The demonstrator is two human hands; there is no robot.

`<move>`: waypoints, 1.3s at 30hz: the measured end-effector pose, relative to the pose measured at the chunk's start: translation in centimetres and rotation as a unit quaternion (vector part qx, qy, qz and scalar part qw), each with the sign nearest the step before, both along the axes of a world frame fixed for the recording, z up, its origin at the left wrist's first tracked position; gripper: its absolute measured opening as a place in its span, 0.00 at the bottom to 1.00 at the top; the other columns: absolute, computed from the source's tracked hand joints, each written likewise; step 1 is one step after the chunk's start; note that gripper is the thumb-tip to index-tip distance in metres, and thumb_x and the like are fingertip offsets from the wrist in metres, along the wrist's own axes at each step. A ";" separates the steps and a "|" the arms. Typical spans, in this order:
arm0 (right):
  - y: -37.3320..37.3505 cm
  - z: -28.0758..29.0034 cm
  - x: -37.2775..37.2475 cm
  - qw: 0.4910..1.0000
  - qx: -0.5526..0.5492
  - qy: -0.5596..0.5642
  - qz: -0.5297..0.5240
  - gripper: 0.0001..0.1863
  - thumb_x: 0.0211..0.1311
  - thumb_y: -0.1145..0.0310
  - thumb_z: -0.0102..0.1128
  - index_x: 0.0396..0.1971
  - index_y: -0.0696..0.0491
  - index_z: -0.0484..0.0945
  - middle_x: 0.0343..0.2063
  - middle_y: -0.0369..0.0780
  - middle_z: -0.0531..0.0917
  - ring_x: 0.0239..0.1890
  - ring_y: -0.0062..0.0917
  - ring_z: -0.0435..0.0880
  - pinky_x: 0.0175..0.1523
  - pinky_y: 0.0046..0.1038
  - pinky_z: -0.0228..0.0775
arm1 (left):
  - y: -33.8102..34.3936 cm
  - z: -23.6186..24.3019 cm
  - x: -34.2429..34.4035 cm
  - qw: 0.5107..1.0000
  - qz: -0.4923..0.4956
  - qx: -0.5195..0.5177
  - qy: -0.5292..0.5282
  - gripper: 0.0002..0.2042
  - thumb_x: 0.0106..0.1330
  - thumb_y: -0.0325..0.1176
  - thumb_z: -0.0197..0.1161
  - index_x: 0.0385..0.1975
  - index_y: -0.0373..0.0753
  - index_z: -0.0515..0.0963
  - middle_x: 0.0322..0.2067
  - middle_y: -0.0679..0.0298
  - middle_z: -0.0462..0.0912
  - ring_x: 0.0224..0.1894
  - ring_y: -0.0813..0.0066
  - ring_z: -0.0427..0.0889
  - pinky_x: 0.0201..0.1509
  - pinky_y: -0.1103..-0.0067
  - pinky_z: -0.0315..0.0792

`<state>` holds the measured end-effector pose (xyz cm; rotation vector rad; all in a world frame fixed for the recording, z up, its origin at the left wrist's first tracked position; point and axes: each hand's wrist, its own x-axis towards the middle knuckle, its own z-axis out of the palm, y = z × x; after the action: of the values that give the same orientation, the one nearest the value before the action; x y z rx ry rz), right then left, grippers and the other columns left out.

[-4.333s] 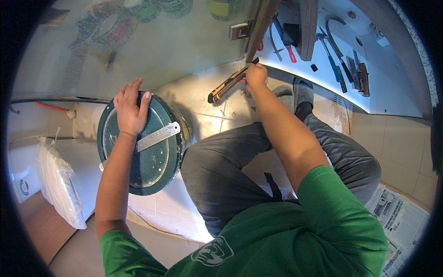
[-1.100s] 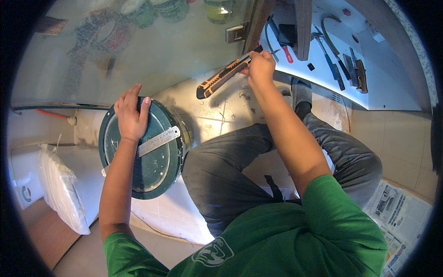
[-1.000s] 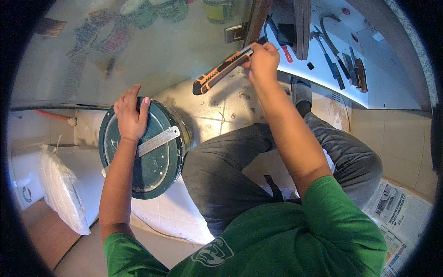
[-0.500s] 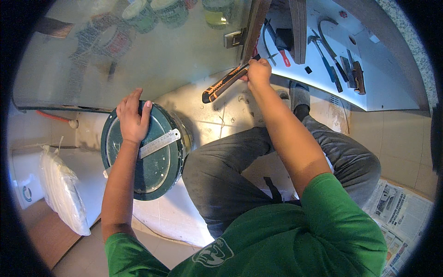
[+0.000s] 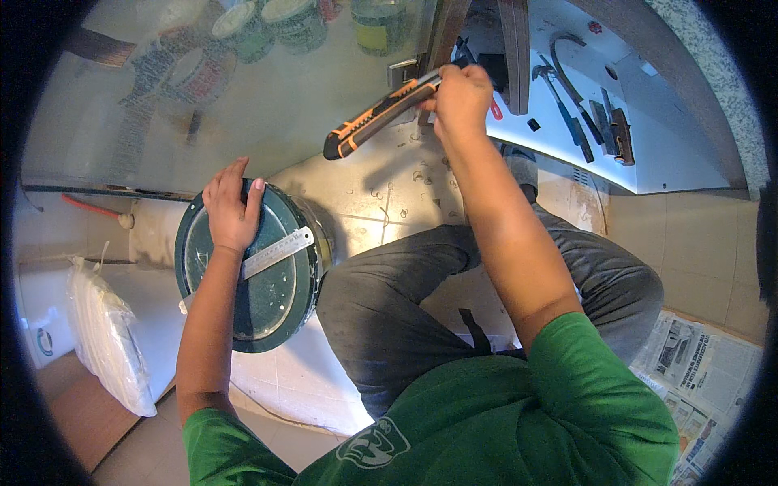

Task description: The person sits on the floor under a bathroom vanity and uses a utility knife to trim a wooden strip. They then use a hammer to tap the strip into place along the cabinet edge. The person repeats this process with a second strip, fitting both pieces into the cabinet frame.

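My right hand [image 5: 463, 101] is closed round the front end of an orange and black utility knife [image 5: 377, 117], raised near the edge of the cabinet opening. The knife's rear end points left and down; its tip is partly hidden behind my fingers. My left hand [image 5: 233, 209] lies flat, fingers stretched out, on the dark green lid [image 5: 279, 312] of a bucket at my left. Across the lid, just beside that hand, lies a steel ruler [image 5: 279, 253].
A lit cabinet holds a hammer [image 5: 565, 113], a curved dark bar [image 5: 577, 85] and a wooden-handled tool [image 5: 621, 136]. A glass door [image 5: 267, 105] stands at upper left. A plastic-wrapped white pack [image 5: 109, 340] leans at left; newspaper [image 5: 689, 373] lies at lower right.
My right hand has lifted the utility knife up and slightly left, and the knife appears larger. My left hand has stayed on the lid, with the ruler unmoved.
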<state>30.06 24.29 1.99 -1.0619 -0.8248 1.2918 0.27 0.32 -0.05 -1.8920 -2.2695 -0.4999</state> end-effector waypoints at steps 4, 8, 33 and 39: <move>-0.5 6.1 -0.3 0.997 0.069 0.039 0.002 0.07 0.64 0.77 0.56 0.28 0.60 0.69 0.21 0.43 0.76 0.14 0.30 0.78 0.15 0.32 0.75 | -0.1 0.1 0.0 1.000 0.007 -0.010 -0.002 0.26 0.72 0.51 0.56 0.62 0.39 0.75 0.59 0.55 0.79 0.63 0.55 0.72 0.70 0.63 0.58; -0.6 8.3 0.3 0.993 0.114 0.021 -0.017 0.08 0.61 0.76 0.58 0.24 0.56 0.69 0.17 0.38 0.72 0.13 0.26 0.72 0.13 0.30 0.63 | -0.4 0.0 -0.2 1.000 0.003 -0.013 -0.008 0.26 0.72 0.50 0.56 0.63 0.39 0.74 0.59 0.55 0.79 0.63 0.54 0.73 0.70 0.63 0.58; -0.6 8.8 0.0 0.994 0.106 -0.011 0.004 0.07 0.62 0.75 0.57 0.27 0.59 0.69 0.17 0.41 0.75 0.10 0.25 0.73 0.12 0.29 0.65 | -0.2 0.4 0.1 1.000 0.008 0.002 -0.016 0.25 0.71 0.49 0.58 0.61 0.39 0.76 0.57 0.55 0.81 0.61 0.56 0.74 0.68 0.64 0.60; -0.2 10.0 2.4 0.992 0.115 -0.056 -0.002 0.09 0.60 0.74 0.59 0.22 0.57 0.71 0.18 0.40 0.74 0.16 0.24 0.72 0.17 0.30 0.64 | -0.2 0.6 0.3 1.000 0.010 0.001 -0.013 0.25 0.71 0.49 0.58 0.61 0.39 0.75 0.58 0.55 0.81 0.61 0.56 0.74 0.68 0.64 0.60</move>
<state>32.42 24.11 11.99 -0.9558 -1.0303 1.1107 0.55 0.08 0.57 -1.8703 -2.3004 -0.5260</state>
